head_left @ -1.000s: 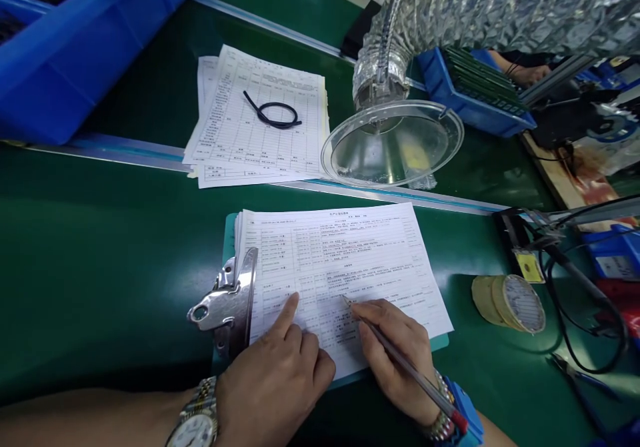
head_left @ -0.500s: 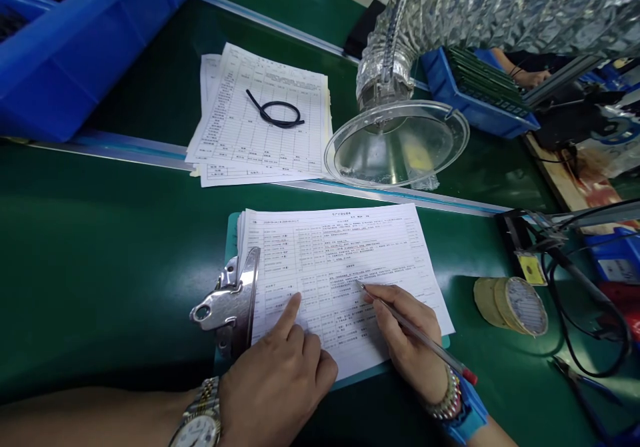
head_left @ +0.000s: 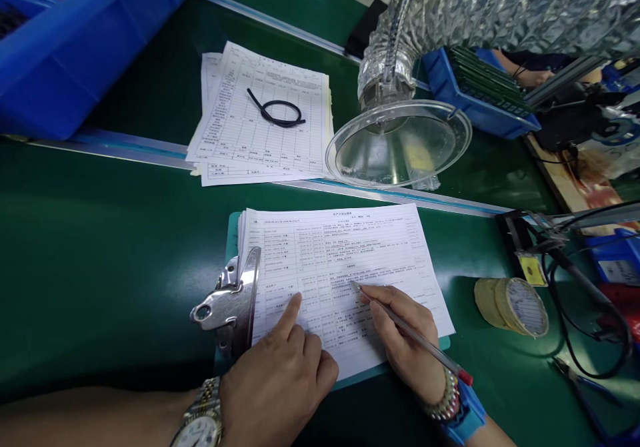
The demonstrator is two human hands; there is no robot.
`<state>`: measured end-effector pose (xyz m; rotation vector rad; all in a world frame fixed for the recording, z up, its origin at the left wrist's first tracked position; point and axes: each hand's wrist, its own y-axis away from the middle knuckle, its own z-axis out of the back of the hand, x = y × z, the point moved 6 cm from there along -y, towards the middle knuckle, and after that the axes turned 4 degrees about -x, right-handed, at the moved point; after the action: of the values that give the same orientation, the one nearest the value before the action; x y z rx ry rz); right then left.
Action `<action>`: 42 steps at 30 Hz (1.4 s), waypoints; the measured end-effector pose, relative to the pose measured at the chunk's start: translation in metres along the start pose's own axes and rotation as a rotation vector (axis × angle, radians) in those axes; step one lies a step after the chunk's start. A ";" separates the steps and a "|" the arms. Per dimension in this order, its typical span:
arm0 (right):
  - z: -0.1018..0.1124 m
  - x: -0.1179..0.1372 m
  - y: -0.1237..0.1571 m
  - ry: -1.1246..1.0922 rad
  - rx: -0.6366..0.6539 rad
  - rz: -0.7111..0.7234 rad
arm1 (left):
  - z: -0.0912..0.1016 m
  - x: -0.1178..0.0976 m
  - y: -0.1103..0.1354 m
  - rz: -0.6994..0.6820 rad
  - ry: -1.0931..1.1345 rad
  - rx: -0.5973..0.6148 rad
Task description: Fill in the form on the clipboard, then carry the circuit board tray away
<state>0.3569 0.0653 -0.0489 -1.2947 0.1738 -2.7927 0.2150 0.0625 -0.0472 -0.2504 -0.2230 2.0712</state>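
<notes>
Head view, one sheet of entries.

1. Left hand [head_left: 280, 380]: index finger stretched out, its tip pressed on the printed form [head_left: 340, 247] at a left-hand row; the other fingers curled under, grasping nothing. Wristwatch [head_left: 200, 423] with metal band at the wrist.
2. Right hand [head_left: 405, 340]: fingers pinched around a pen [head_left: 415, 339], the tip touching the form near its middle, the barrel slanting back over the wrist (red end cap). Bead bracelet [head_left: 447, 399] and blue wrist strap [head_left: 470, 412] at that wrist.
3. Printed form: top sheet of a stack on a teal clipboard [head_left: 231, 233], lying flat on the green mat [head_left: 100, 253] in front of the person; metal clip [head_left: 231, 307] at the stack's left edge, just beside the left index finger.
4. Tape roll [head_left: 513, 303]: on the mat, right of the clipboard, apart from it.
5. Cables [head_left: 590, 313]: far right, beyond the tape roll.
6. Loose papers [head_left: 260, 120]: past the rail, with a black cable loop [head_left: 277, 110] lying on them.
7. Clear funnel hood [head_left: 400, 143]: on a foil duct [head_left: 500, 7], above the clipboard's far edge.
8. Blue bin [head_left: 75, 40]: upper left.
9. Blue tray [head_left: 475, 93]: behind the hood; another person's hand [head_left: 530, 73] near it (partly hidden).
</notes>
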 end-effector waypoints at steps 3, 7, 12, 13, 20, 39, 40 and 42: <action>-0.001 0.000 0.000 -0.001 0.009 0.005 | -0.001 -0.001 0.001 -0.009 0.005 0.002; -0.003 0.000 0.002 -0.012 0.036 0.006 | -0.002 0.001 0.001 -0.006 0.017 0.015; -0.003 0.001 0.001 -0.005 0.044 0.015 | -0.001 0.001 0.001 -0.008 -0.003 0.012; -0.003 0.001 0.001 -0.002 0.044 0.018 | -0.002 0.001 0.001 -0.010 -0.006 0.015; 0.001 0.001 0.000 0.007 -0.002 0.012 | -0.001 0.000 0.004 -0.010 -0.033 0.006; 0.000 -0.002 0.003 0.024 -0.015 0.003 | 0.000 0.001 0.004 0.003 -0.012 -0.002; -0.001 -0.002 0.003 0.022 -0.007 0.000 | 0.000 0.001 0.003 0.003 -0.013 0.002; -0.002 -0.002 0.003 0.023 0.004 0.007 | 0.000 0.000 0.003 -0.004 -0.017 -0.001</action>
<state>0.3569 0.0626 -0.0519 -1.2590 0.1727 -2.8017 0.2127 0.0615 -0.0478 -0.2330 -0.2348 2.0698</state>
